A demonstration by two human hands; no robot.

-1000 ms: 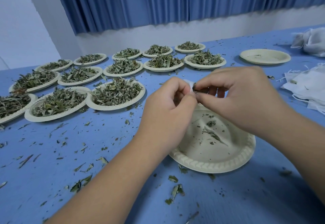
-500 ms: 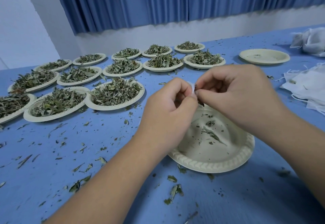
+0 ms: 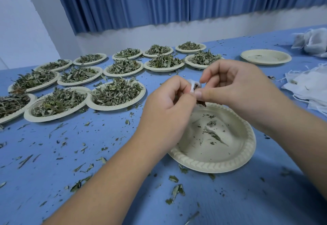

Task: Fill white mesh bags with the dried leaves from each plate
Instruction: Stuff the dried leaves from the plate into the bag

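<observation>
While the white mesh bag (image 3: 192, 87) is pinched between both hands at the centre of the frame, just above the far rim of the near-empty paper plate (image 3: 208, 167), the step in hand looks like tucking in the dried leaves (image 3: 201, 103) that poke out below the mouth, then closing it. Judgement: keep the bag over the plate so crumbs drop there and not on the blue table (image 3: 88, 154), which already carries scattered fragments. Push gently, since dry leaf probably shatters and thin mesh may snag. Hold one side of the mouth fixed and feed with the other hand only. A few scraps lie in the plate and want gathering before the bag is closed. Pose: left hand (image 3: 169, 104) enters from the lower left on a diagonal forearm, back toward the camera, fingers curled, grasping the bag's left edge. Right hand (image 3: 235, 86) comes in from the right edge, fingers curled under, thumb (image 3: 198, 94) pressed onto the bag's right side, forefinger arched above it. Most of the bag is hidden by the fingers, so fill level and any drawstring cannot be told. Full plates (image 3: 115, 107) wait at the left and upper middle. A stack of flat mesh bags (image 3: 311, 86) lies at the right edge, well apart from the hands.
</observation>
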